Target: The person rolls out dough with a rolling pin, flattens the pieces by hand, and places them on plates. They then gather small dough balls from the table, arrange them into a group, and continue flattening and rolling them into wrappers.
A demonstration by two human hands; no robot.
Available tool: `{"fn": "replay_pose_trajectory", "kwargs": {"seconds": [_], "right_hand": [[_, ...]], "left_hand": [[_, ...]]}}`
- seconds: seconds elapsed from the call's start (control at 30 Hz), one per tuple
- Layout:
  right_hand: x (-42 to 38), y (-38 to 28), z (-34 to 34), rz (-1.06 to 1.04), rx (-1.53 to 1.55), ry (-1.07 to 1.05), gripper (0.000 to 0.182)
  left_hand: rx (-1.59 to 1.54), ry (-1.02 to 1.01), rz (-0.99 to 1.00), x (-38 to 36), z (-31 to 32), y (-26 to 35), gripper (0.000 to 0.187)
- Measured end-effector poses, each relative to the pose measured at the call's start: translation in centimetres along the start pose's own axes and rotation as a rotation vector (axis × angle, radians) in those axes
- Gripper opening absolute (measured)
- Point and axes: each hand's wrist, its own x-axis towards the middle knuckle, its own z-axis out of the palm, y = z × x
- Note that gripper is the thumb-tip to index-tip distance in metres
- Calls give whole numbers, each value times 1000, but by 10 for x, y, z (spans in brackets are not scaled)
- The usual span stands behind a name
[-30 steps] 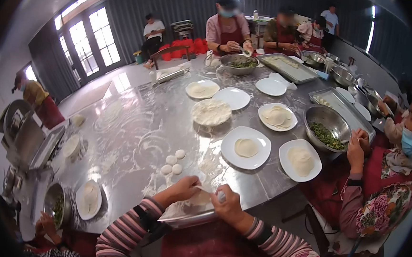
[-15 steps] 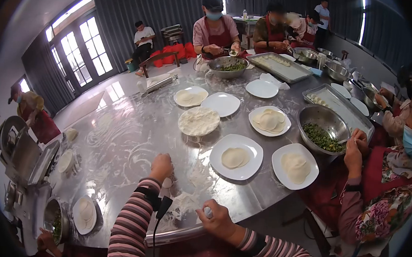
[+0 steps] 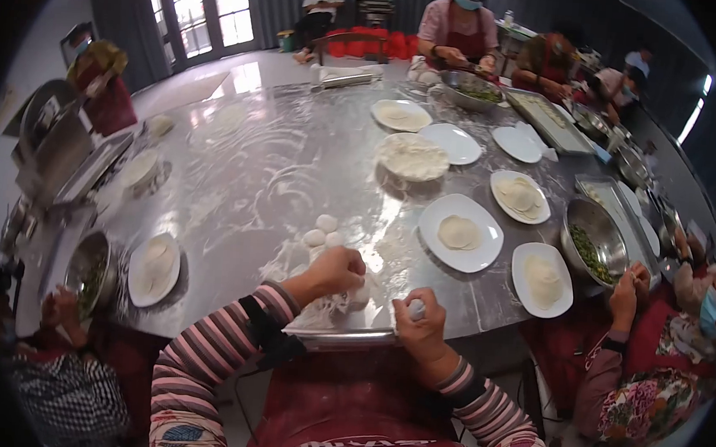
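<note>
My left hand (image 3: 340, 272) is over the floured metal table near its front edge, its fingers curled together. A pale piece of dough (image 3: 359, 297) lies just below its fingertips; whether they hold anything is hidden. Behind that hand several white dough balls (image 3: 315, 237) sit close together. To the right, my right hand (image 3: 422, 326) is closed around a pale, round-ended object (image 3: 416, 310) at the table edge; most of it is hidden in the palm. Beyond it is a white plate (image 3: 429, 247) with thin round dough wrappers (image 3: 460, 232).
A plate of flour (image 3: 413, 158) and more wrapper plates (image 3: 541, 282) stand beyond and to the right. Steel bowls of green filling (image 3: 593, 242) are at both sides. Co-workers sit left and right; one person (image 3: 459, 31) works across the table. Metal equipment (image 3: 52, 140) stands far left.
The head view has shifted, showing more of my apron and the left co-worker. My left hand has come closer to my right hand, and the dough balls behind it now show.
</note>
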Motion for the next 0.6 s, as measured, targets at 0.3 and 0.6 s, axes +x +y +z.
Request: {"fn": "replay_pose_trajectory", "kwargs": {"seconds": [0.3,0.6], "right_hand": [[60,16,44,-190,-120,101,21],[12,45,23,36,-145,46,17]], "left_hand": [[14,75,-33,-39,9,-16,16],[179,-19,-49,-47,10,-21,13]]}}
